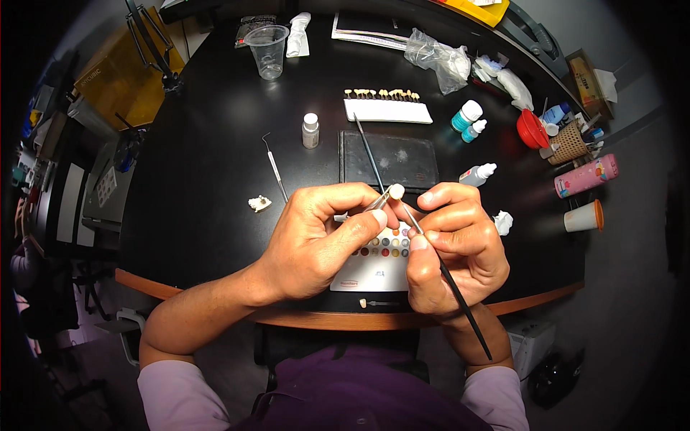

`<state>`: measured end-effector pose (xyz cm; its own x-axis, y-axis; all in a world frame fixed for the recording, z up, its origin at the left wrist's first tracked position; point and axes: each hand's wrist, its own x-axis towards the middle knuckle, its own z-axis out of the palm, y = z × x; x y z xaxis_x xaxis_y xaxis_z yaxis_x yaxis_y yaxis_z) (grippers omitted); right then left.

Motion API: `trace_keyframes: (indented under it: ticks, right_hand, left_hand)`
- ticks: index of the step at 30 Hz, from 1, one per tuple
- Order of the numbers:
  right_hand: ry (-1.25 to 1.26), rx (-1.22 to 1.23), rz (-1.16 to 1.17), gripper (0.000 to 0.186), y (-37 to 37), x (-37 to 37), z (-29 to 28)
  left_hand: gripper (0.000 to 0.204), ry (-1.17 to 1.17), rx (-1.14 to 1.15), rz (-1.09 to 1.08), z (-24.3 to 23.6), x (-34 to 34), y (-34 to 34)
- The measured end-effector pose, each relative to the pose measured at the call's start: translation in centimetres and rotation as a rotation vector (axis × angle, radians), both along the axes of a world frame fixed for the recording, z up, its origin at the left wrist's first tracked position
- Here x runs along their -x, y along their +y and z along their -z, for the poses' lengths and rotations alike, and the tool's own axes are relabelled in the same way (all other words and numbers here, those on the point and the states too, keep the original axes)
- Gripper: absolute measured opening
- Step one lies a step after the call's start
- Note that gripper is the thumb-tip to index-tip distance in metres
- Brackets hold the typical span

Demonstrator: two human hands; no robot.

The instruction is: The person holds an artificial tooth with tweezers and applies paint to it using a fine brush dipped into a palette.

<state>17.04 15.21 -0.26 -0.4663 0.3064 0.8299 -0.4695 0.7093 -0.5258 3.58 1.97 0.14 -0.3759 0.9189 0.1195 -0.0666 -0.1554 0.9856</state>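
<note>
Above the near part of the black table, my left hand (pixel 316 241) is closed on metal tweezers (pixel 382 201). At their tips is a small cream-coloured dental crown (pixel 396 192). My right hand (pixel 460 248) pinches a thin black-handled paintbrush (pixel 454 287), whose tip is close beneath the crown; whether it touches I cannot tell. Below both hands lies a white palette (pixel 370 278) with several coloured wells, partly hidden. A second, blue-handled brush (pixel 370 154) lies across a flat black case (pixel 402 161), its lower end hidden behind my fingers.
Beyond stands a white tooth shade guide (pixel 388 111). A small bottle (pixel 310 131), dental probe (pixel 274 165) and tooth model piece (pixel 259 204) are left. To the right are teal-labelled bottles (pixel 466 116), a dropper bottle (pixel 478 174) and a red bowl (pixel 532 129). A plastic cup (pixel 268 52) stands far left.
</note>
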Motion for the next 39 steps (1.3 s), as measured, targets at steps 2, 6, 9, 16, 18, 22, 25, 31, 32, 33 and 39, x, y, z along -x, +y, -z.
trace_keyframes:
  ticks: [2,6,9,16,18,22,25,31,32,33,39]
  right_hand:
    - [-0.005,0.006,0.003,0.021,0.0,0.0,0.0]
    - [-0.009,0.008,-0.002,0.021,-0.1,-0.1,-0.1]
    - [-0.008,0.01,-0.003,0.021,0.0,-0.1,0.0]
    - [-0.02,0.011,-0.007,0.02,0.0,-0.1,-0.3]
    - [-0.006,0.01,-0.014,0.02,0.0,0.0,-0.2]
    - [0.007,-0.019,-0.02,0.02,0.2,0.1,-0.3]
    - [0.005,-0.016,-0.032,0.02,0.2,0.1,-0.2]
    - [0.01,0.022,-0.024,0.02,0.0,0.0,-0.2]
    - [0.01,0.022,-0.023,0.02,0.0,0.0,-0.2]
    - [0.005,0.015,-0.022,0.02,0.0,0.0,-0.2]
    - [0.005,0.041,-0.015,0.019,-0.1,-0.1,-0.1]
  left_hand:
    - [0.024,0.025,-0.021,-0.012,0.0,0.0,0.0]
    - [0.022,0.062,-0.012,-0.009,0.0,0.0,-0.1]
    - [0.02,0.04,-0.09,-0.036,0.7,-0.2,0.2]
    - [0.02,0.094,-0.038,-0.014,0.5,0.3,-0.2]
    - [0.02,0.097,-0.027,-0.013,0.5,0.3,-0.2]
    - [0.02,0.102,-0.042,-0.013,0.3,0.3,-0.2]
    - [0.019,0.115,-0.037,-0.013,0.3,0.3,-0.2]
    - [0.018,0.14,-0.093,-0.038,1.0,0.3,0.1]
    - [0.019,0.137,-0.123,-0.055,1.2,0.3,0.1]
    - [0.019,0.137,-0.123,-0.054,1.2,0.3,0.2]
    - [0.019,0.15,-0.051,-0.019,0.6,0.4,-0.1]
